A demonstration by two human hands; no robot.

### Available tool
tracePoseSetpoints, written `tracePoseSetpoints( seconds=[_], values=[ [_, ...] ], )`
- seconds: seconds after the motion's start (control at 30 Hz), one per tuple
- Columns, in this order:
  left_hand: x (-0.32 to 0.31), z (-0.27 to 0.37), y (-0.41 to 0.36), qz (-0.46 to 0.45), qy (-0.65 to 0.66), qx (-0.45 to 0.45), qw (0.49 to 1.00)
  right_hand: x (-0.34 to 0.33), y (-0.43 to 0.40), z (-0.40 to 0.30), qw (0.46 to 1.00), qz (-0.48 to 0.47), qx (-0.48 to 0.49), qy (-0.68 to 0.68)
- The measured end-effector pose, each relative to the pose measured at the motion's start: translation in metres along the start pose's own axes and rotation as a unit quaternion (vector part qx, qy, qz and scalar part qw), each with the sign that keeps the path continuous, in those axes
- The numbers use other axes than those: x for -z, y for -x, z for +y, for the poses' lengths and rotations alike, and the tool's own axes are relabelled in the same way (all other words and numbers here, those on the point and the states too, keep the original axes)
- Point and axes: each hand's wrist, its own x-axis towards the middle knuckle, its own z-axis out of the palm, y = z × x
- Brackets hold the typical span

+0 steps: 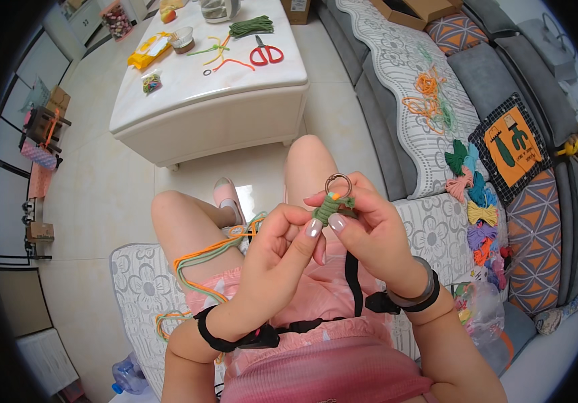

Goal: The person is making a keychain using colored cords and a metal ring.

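Observation:
Between my two hands is a green cord wrap (325, 211), coiled in tight turns below a metal key ring (338, 186). A bit of orange and pale green cord shows where the wrap meets the ring. My left hand (289, 247) pinches the wrap's lower left side with thumb and fingers. On the other side, my right hand (369, 226) presses its thumb to the wrap, its fingers behind it near a short green cord end (350, 202). Long orange and green cords (203, 254) trail over my thigh; their link to the wrap is hidden by my left hand.
A white table (208, 108) ahead bears red-handled scissors (266, 54), a green cord bundle (251, 26), a yellow wipes pack (149, 50) and a small glass cup (183, 40). On the sofa to the right lie tangled orange cord (426, 95) and several coloured cord bundles (481, 214).

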Motion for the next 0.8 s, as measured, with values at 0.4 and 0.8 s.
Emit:
tracePoseSetpoints(
  seconds=[0.4, 0.8],
  values=[
    [-0.006, 0.002, 0.002, -0.002, 0.013, 0.001, 1.000, -0.004, -0.001, -0.008, 0.999, 0.008, -0.005, -0.031],
    [0.004, -0.010, -0.006, 0.027, -0.165, -0.102, 0.981, 0.009, 0.001, -0.017, 0.953, -0.047, 0.113, 0.278]
  ],
)
